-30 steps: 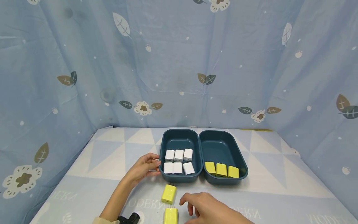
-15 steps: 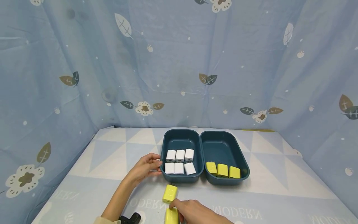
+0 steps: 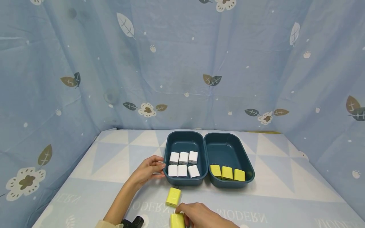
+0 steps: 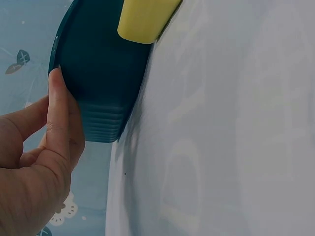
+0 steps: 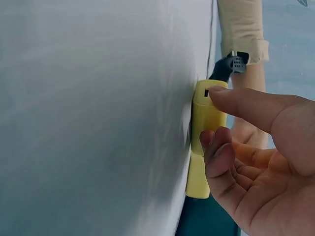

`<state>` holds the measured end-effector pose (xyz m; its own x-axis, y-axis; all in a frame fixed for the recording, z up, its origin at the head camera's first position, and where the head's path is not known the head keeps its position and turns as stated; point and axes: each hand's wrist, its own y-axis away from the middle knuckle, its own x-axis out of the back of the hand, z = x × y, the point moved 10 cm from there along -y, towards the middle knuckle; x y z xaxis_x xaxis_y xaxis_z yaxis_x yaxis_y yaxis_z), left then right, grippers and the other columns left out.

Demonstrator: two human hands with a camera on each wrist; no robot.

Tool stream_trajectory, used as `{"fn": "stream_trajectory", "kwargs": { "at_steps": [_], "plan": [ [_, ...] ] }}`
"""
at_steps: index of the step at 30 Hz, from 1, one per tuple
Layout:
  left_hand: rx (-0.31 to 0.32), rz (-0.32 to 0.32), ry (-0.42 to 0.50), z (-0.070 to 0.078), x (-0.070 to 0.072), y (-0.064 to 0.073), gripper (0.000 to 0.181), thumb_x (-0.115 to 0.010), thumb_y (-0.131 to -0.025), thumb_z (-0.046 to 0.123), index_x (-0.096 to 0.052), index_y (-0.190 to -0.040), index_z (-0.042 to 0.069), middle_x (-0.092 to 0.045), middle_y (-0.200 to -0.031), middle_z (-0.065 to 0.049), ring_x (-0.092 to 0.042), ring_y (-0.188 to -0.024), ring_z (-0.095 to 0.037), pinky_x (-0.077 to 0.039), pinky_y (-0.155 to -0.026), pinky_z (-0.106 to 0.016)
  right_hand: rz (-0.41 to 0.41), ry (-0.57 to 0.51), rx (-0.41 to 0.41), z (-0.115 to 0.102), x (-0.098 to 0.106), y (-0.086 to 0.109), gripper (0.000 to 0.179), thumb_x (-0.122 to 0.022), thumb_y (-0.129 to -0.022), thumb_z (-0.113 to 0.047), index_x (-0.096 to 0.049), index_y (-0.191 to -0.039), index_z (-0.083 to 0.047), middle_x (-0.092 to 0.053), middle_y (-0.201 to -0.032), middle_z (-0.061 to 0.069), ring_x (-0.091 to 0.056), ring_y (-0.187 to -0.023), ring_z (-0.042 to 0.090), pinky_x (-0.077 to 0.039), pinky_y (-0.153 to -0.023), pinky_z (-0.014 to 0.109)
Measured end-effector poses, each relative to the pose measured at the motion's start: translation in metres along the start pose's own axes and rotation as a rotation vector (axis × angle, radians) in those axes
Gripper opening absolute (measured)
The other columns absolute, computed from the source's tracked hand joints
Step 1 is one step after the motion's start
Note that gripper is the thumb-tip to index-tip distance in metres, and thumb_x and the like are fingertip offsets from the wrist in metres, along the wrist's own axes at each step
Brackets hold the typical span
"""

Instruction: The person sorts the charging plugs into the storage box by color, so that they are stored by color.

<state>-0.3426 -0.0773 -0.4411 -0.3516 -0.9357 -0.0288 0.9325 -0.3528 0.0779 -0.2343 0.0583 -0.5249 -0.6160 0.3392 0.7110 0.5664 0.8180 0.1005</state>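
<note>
My left hand (image 3: 148,171) grips the left side of the left dark blue bin (image 3: 186,182), with its fingertips at the rim. In the left wrist view, one finger (image 4: 58,108) reaches up along the bin's outer wall (image 4: 101,83). My right hand (image 3: 201,215) pinches a yellow charger plug (image 3: 177,221) on the table. The right wrist view has the thumb on the end with the port and fingertips towards the other end of this charger plug (image 5: 209,118). Just beyond it lies another yellow charger plug (image 3: 173,197), in front of the left bin.
Several white charger plugs (image 3: 182,171) lie in two rows in the left bin. Against its right side stands a second dark blue bin (image 3: 228,148) with three yellow charger plugs (image 3: 227,173) at its near end. A patterned curtain (image 3: 182,63) rises behind the table (image 3: 285,190).
My right hand has moved left to the nearer yellow charger plug and taken hold of it. That charger has shifted slightly towards the near edge of view. My left hand stays at the bin.
</note>
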Motion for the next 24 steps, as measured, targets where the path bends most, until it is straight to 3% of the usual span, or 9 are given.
{"fn": "stream_trajectory", "kwargs": {
  "at_steps": [8,14,19,24],
  "plan": [
    [0.007,0.009,0.003,-0.001,0.001,0.001,0.040,-0.058,-0.091,0.008,-0.040,-0.122,-0.010,-0.055,-0.095,-0.017,-0.059,-0.076,-0.019,-0.057,-0.072,-0.034,0.039,-0.062,-0.047,-0.058,0.042,0.036,0.041,-0.072,-0.082,-0.030,-0.055,-0.117,-0.019,-0.052,-0.078,-0.016,-0.049,-0.064,-0.002,-0.049,-0.058,0.015],
    [0.011,0.010,0.000,-0.001,0.000,0.001,0.041,-0.058,-0.091,0.009,-0.040,-0.123,-0.009,-0.055,-0.095,-0.016,-0.059,-0.076,-0.019,-0.057,-0.071,-0.033,0.015,-0.131,-0.101,-0.053,0.049,0.051,0.042,-0.070,-0.082,-0.037,-0.054,-0.118,-0.023,-0.052,-0.080,-0.016,-0.049,-0.065,-0.002,-0.049,-0.059,0.015],
    [0.009,-0.001,0.004,0.000,-0.001,0.001,0.041,-0.058,-0.092,0.009,-0.039,-0.124,-0.010,-0.055,-0.095,-0.016,-0.059,-0.077,-0.019,-0.057,-0.072,-0.033,0.083,-0.123,-0.098,-0.058,0.066,0.068,0.041,-0.071,-0.082,-0.032,-0.055,-0.118,-0.021,-0.053,-0.080,-0.016,-0.048,-0.062,-0.001,-0.048,-0.056,0.016],
    [0.006,0.003,0.000,0.001,-0.001,0.001,0.041,-0.057,-0.092,0.008,-0.039,-0.124,-0.010,-0.055,-0.095,-0.016,-0.059,-0.077,-0.019,-0.057,-0.072,-0.035,0.126,-0.128,-0.212,-0.054,0.083,0.082,0.042,-0.074,-0.079,-0.030,-0.057,-0.116,-0.021,-0.053,-0.079,-0.014,-0.048,-0.061,0.003,-0.047,-0.054,0.018]
  ]
}}
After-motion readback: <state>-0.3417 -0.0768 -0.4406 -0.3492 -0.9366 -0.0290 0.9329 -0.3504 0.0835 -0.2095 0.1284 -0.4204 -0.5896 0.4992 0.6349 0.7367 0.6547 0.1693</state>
